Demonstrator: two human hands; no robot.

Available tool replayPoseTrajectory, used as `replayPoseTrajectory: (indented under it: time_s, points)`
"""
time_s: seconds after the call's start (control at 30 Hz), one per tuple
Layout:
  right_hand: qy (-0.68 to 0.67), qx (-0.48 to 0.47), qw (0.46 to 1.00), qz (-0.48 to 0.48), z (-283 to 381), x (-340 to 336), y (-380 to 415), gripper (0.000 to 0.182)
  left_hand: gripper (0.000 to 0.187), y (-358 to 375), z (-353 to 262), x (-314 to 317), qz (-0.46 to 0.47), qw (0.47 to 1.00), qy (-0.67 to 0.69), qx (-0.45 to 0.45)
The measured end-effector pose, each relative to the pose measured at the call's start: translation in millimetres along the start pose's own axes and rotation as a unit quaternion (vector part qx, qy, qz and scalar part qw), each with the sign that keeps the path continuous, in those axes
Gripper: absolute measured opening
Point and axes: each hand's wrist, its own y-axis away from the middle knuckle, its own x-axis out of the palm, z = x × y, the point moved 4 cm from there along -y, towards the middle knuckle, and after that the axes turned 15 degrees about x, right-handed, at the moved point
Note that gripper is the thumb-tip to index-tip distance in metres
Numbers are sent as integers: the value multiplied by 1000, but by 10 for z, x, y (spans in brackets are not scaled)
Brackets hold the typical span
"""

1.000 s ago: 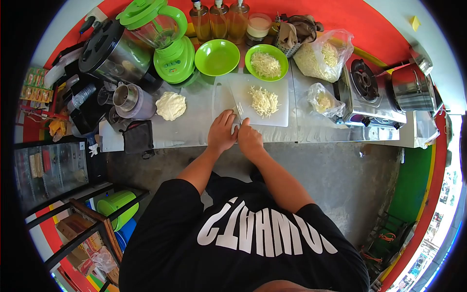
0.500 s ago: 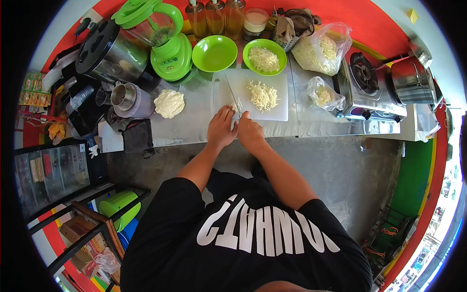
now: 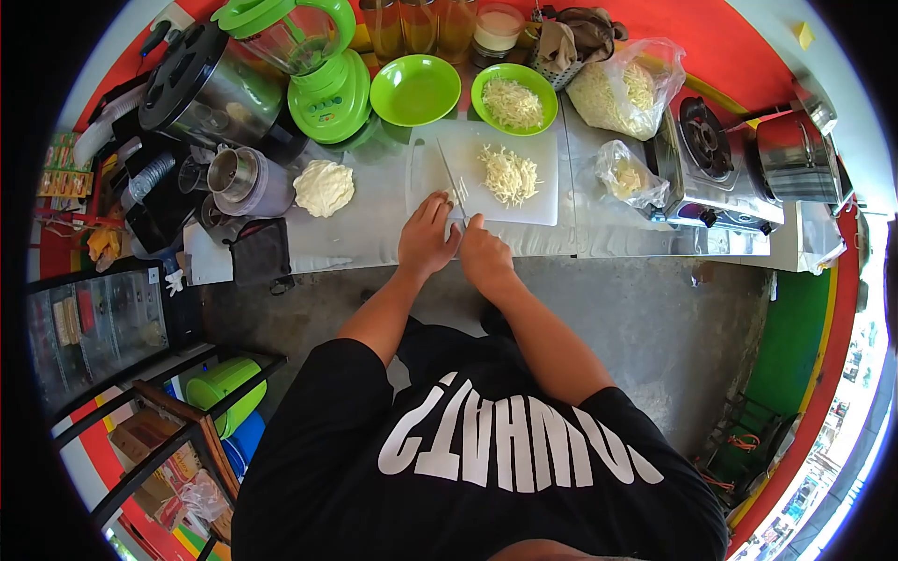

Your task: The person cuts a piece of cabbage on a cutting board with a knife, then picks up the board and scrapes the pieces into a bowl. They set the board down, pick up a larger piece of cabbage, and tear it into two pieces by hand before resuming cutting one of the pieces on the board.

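Note:
A white cutting board (image 3: pixel 544 198) lies near the counter's front edge. My right hand (image 3: pixel 485 254) is wrapped round the handle of a knife (image 3: pixel 451 172), whose blade points away from me over the board. Just left of the blade, my left hand (image 3: pixel 428 234) rests at the board's front edge with fingers together; what they hold, if anything, is too small to make out. A few pale shreds (image 3: pixel 461 190) lie beside the blade. To the right on the board is a pile of pale shreds (image 3: pixel 510 176). More shreds fill a green bowl (image 3: pixel 540 119) behind.
Behind the board stand another green bowl (image 3: pixel 414 91), a green blender (image 3: pixel 327 98) and bottles (image 3: pixel 419 28). Pale dough (image 3: pixel 324 188) lies left. Bags of shreds (image 3: pixel 619 100) and pale pieces (image 3: pixel 629 178), a gas stove (image 3: pixel 703 187) and a pot (image 3: pixel 795 157) are at right.
The view has shifted slightly, so the counter items appear a little higher. Both hands stay at the board's front edge, and the knife remains in my right hand.

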Motion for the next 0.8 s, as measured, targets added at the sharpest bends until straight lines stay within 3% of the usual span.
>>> replayPoseTrajectory:
  time_s: [0.8]
  points:
    - [-26, 24, 999, 23, 22, 18, 62, 33, 32, 32, 32, 19, -14, 1000, 21, -17]
